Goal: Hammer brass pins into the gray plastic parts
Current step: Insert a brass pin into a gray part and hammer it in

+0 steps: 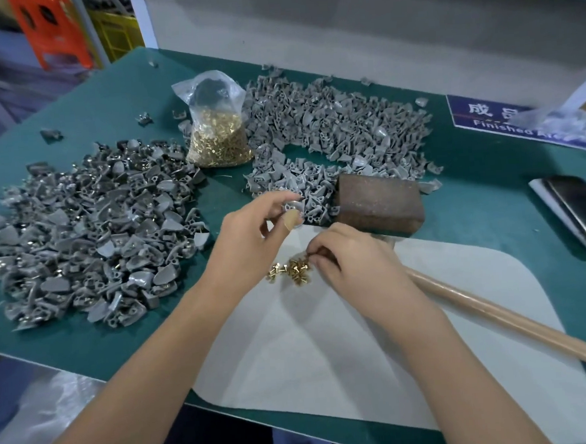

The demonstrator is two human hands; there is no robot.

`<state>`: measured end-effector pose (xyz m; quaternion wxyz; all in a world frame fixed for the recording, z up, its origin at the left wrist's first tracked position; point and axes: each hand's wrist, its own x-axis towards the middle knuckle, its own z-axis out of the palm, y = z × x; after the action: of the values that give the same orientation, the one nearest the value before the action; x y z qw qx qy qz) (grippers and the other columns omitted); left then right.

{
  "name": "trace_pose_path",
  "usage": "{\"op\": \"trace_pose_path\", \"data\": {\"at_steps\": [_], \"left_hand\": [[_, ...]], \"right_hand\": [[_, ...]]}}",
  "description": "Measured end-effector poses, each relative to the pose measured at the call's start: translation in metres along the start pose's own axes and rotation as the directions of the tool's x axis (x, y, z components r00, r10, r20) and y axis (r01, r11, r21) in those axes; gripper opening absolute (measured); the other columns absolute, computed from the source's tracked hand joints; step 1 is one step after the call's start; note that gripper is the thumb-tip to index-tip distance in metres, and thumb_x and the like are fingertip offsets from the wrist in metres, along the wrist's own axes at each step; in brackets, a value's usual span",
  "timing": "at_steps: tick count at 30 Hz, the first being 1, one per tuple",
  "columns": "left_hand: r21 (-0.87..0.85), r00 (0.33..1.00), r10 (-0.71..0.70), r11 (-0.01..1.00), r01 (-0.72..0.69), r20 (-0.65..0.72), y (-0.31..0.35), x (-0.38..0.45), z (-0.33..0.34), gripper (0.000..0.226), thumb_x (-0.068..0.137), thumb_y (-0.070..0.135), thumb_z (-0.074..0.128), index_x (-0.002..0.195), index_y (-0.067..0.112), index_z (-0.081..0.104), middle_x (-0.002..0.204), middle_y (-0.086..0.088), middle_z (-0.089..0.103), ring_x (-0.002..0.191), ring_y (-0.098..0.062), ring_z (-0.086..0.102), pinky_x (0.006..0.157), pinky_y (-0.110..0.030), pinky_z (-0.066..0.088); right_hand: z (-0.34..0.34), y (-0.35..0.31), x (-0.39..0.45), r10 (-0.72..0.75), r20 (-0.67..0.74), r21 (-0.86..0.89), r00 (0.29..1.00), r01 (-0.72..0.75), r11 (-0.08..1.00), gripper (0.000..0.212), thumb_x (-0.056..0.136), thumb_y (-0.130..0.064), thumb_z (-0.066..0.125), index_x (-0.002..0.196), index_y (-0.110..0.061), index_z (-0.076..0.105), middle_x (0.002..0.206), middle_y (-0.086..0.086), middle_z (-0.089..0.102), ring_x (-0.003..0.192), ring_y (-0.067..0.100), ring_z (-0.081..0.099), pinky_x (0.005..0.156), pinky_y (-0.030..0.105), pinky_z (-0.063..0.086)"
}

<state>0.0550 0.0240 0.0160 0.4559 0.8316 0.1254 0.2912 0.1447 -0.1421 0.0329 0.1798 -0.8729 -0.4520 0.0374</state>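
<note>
Centre frame, the left hand pinches a small gray plastic part above the white mat, while the right hand, fingers curled, seems to pick at the little heap of brass pins just below.

Green-topped workbench fills the frame; a white partition wall stands behind it. Upper left: orange stool and yellow crate.
</note>
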Motion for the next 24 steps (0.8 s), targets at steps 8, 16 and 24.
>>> {"op": "trace_pose_path", "data": {"at_steps": [8, 16, 24], "left_hand": [[0.03, 0.998, 0.061, 0.998, -0.061, -0.023, 0.003, 0.013, 0.006, 0.007, 0.097, 0.029, 0.069, 0.103, 0.031, 0.074, 0.091, 0.017, 0.072, 0.088, -0.01, 0.068, 0.077, -0.031, 0.055], [-0.1, 0.988, 0.04, 0.995, -0.025, 0.151, 0.032, 0.049, 0.039, 0.015, 0.098, 0.027, 0.068, 0.111, 0.029, 0.074, 0.094, 0.012, 0.075, 0.088, -0.006, 0.069, 0.082, -0.035, 0.059], [0.036, 0.958, 0.134, 0.988, -0.148, 0.254, 0.029, 0.077, 0.072, 0.012, 0.095, 0.03, 0.071, 0.104, 0.028, 0.079, 0.078, 0.019, 0.072, 0.077, -0.001, 0.066, 0.07, -0.014, 0.047]], "right_hand": [[-0.011, 0.009, -0.003, -0.031, -0.206, 0.137, 0.978, 0.06, 0.989, 0.004, 0.1, -0.026, 0.057, 0.102, -0.025, 0.061, 0.102, -0.011, 0.059, 0.091, 0.012, 0.059, 0.077, 0.039, 0.05], [-0.038, 0.066, 0.002, 0.248, -0.524, 0.388, 0.815, -0.031, 0.921, 0.017, 0.101, -0.016, 0.057, 0.106, -0.023, 0.072, 0.1, -0.013, 0.068, 0.095, 0.004, 0.061, 0.088, 0.015, 0.046], [-0.036, 0.093, 0.004, 0.323, -0.489, 0.39, 0.81, -0.128, 0.912, 0.012, 0.096, -0.02, 0.069, 0.104, -0.023, 0.077, 0.102, -0.012, 0.073, 0.095, 0.009, 0.064, 0.09, 0.035, 0.053]]}}
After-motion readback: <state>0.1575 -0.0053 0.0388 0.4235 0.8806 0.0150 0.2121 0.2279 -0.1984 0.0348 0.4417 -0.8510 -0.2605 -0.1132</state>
